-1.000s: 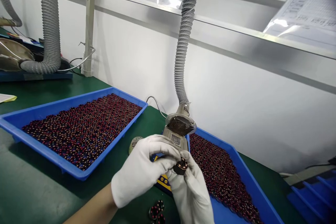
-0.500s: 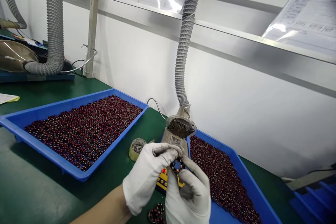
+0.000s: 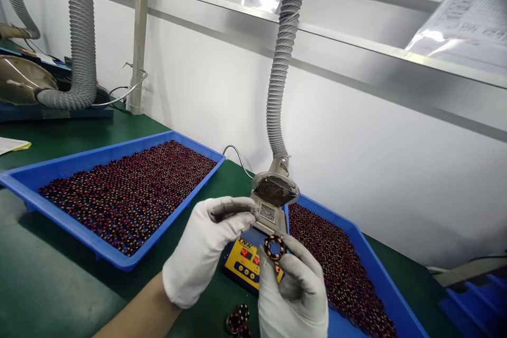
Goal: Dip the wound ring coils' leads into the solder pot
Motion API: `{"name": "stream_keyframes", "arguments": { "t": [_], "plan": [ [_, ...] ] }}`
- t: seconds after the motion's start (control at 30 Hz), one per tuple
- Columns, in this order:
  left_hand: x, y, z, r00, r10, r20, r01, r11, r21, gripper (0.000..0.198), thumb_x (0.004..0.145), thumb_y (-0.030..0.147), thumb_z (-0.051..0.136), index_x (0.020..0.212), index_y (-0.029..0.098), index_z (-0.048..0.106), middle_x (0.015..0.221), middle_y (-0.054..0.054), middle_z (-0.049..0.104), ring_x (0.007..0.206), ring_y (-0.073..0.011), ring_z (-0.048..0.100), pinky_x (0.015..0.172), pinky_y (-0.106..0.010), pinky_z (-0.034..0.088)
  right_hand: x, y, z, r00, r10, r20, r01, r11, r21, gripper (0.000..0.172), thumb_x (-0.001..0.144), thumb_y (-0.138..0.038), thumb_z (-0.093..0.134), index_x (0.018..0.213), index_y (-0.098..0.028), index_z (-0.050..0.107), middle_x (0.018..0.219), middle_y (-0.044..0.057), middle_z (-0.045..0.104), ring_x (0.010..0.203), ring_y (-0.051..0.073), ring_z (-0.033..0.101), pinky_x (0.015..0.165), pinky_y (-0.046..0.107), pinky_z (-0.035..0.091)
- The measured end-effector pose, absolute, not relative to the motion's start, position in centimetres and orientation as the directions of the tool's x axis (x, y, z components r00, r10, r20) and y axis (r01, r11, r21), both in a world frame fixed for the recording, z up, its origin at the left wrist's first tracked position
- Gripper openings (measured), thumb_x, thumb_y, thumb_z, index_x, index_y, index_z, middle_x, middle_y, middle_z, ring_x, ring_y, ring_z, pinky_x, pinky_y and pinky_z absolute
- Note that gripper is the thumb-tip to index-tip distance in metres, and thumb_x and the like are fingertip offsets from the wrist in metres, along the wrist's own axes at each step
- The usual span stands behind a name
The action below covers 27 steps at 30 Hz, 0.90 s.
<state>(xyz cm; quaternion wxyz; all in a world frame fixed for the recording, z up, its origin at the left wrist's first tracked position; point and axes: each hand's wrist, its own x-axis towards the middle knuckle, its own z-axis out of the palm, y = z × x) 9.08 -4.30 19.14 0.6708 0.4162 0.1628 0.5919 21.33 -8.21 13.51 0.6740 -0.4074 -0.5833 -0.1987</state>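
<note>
We've got the coil (image 3: 274,247) right at lower centre of the frame, a small copper-wound ring held up face-on. The right hand (image 3: 293,296), white-gloved, is pinched on it between thumb and fingertips. The left hand (image 3: 206,251), gloved too, sits just left of it with its fingers (image 3: 233,210) curled over. It is clear of the coil, and we can't tell whether it grips anything.

Straight behind the coil is a yellow controller (image 3: 245,263) with red digits lit. Above that a round fan (image 3: 275,190) hangs on a grey ribbed hose (image 3: 283,63) that climbs out through the top of the frame. A few loose coils (image 3: 236,321) lie on the mat at the bottom edge.

On either side stands a blue tray. The left tray (image 3: 79,161) at centre left is packed with dark red coils, and the right tray (image 3: 328,212) runs down to lower right, packed as well.

Everything stands on a green mat (image 3: 47,285) over the bench. A plain white wall (image 3: 376,169) closes the back, and a metal rail (image 3: 356,47) slants across it. Glossy sheets (image 3: 467,16) shine at upper right. A second hose (image 3: 81,26) drops in at upper left.
</note>
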Motion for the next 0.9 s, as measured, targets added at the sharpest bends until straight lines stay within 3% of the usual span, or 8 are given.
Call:
{"name": "stream_keyframes", "arguments": {
  "t": [0.13, 0.27, 0.47, 0.53, 0.6, 0.7, 0.77, 0.9],
  "plan": [
    [9.0, -4.3, 19.7, 0.429, 0.876, 0.219, -0.552, 0.062, 0.831, 0.025, 0.067, 0.017, 0.08, 0.091, 0.016, 0.075, 0.085, -0.004, 0.075, 0.081, -0.0126, 0.067, 0.076, -0.02, 0.052, 21.2, -8.3, 13.6, 0.234, 0.212, 0.949, 0.72, 0.618, -0.316, 0.033, 0.071, 0.003, 0.067, 0.091, -0.02, 0.055, 0.105, 0.006, 0.062, 0.097, 0.014, 0.064, 0.081, 0.023, 0.056],
    [9.5, -4.0, 19.2, 0.429, 0.884, 0.186, -0.551, 0.093, 0.83, 0.021, 0.066, 0.018, 0.081, 0.086, 0.015, 0.075, 0.081, -0.004, 0.075, 0.079, -0.0122, 0.067, 0.073, -0.018, 0.051, 21.1, -8.3, 13.7, 0.228, 0.255, 0.94, 0.684, 0.645, -0.341, 0.034, 0.071, 0.005, 0.065, 0.092, -0.02, 0.055, 0.107, 0.005, 0.061, 0.099, 0.013, 0.063, 0.082, 0.02, 0.054],
    [8.2, -2.6, 18.7, 0.111, 0.963, 0.247, -0.742, -0.085, 0.665, 0.019, 0.067, 0.024, 0.082, 0.084, 0.022, 0.074, 0.083, 0.002, 0.075, 0.08, -0.0089, 0.068, 0.076, -0.014, 0.051, 21.1, -8.4, 13.6, 0.31, 0.387, 0.869, 0.533, 0.686, -0.496, 0.036, 0.071, 0.002, 0.067, 0.095, -0.023, 0.054, 0.104, 0.006, 0.062, 0.099, 0.015, 0.063, 0.076, 0.023, 0.057],
    [7.3, -2.4, 18.7, 0.044, 0.967, 0.25, -0.717, -0.144, 0.682, 0.018, 0.067, 0.026, 0.082, 0.083, 0.024, 0.074, 0.083, 0.003, 0.075, 0.08, -0.0091, 0.068, 0.076, -0.015, 0.051, 21.4, -8.6, 13.5, 0.381, 0.45, 0.808, 0.457, 0.668, -0.587, 0.036, 0.071, -0.002, 0.07, 0.096, -0.024, 0.055, 0.103, 0.005, 0.064, 0.097, 0.016, 0.065, 0.076, 0.026, 0.057],
    [6.3, -2.5, 18.1, 0.074, 0.963, 0.258, -0.559, -0.174, 0.81, 0.017, 0.07, 0.028, 0.079, 0.086, 0.026, 0.074, 0.085, 0.002, 0.075, 0.08, -0.0108, 0.068, 0.074, -0.016, 0.052, 22.2, -8.7, 13.5, 0.444, 0.513, 0.734, 0.378, 0.636, -0.673, 0.036, 0.07, -0.007, 0.073, 0.098, -0.025, 0.058, 0.101, 0.004, 0.067, 0.095, 0.017, 0.066, 0.077, 0.028, 0.057],
    [4.8, -3.1, 15.2, 0.266, 0.905, 0.331, -0.081, -0.321, 0.943, 0.019, 0.076, 0.026, 0.071, 0.095, 0.028, 0.073, 0.096, 0.0, 0.073, 0.09, -0.0159, 0.067, 0.082, -0.023, 0.051, 24.6, -8.5, 14.4, 0.48, 0.666, 0.57, 0.295, 0.489, -0.821, 0.031, 0.068, -0.019, 0.078, 0.096, -0.024, 0.065, 0.1, 0.005, 0.07, 0.092, 0.02, 0.067, 0.078, 0.03, 0.055],
    [3.8, -3.5, 11.9, 0.456, 0.8, 0.39, 0.191, -0.515, 0.836, 0.026, 0.075, 0.024, 0.07, 0.1, 0.03, 0.071, 0.104, -0.001, 0.069, 0.097, -0.0196, 0.063, 0.09, -0.029, 0.048, 26.9, -7.7, 15.7, 0.454, 0.789, 0.415, 0.259, 0.329, -0.908, 0.031, 0.07, -0.028, 0.078, 0.098, -0.023, 0.068, 0.102, 0.007, 0.071, 0.09, 0.021, 0.066, 0.079, 0.032, 0.054],
    [2.8, -4.0, 5.1, 0.701, 0.68, 0.215, 0.441, -0.65, 0.618, 0.018, 0.077, 0.026, 0.066, 0.094, 0.03, 0.07, 0.081, 0.0, 0.068, 0.078, -0.0189, 0.063, 0.075, -0.026, 0.051, 31.9, -3.8, 17.7, 0.295, 0.92, 0.258, 0.285, 0.173, -0.943, 0.037, 0.074, -0.037, 0.073, 0.107, -0.022, 0.067, 0.11, 0.008, 0.068, 0.093, 0.021, 0.064, 0.085, 0.035, 0.05]
  ]
}}
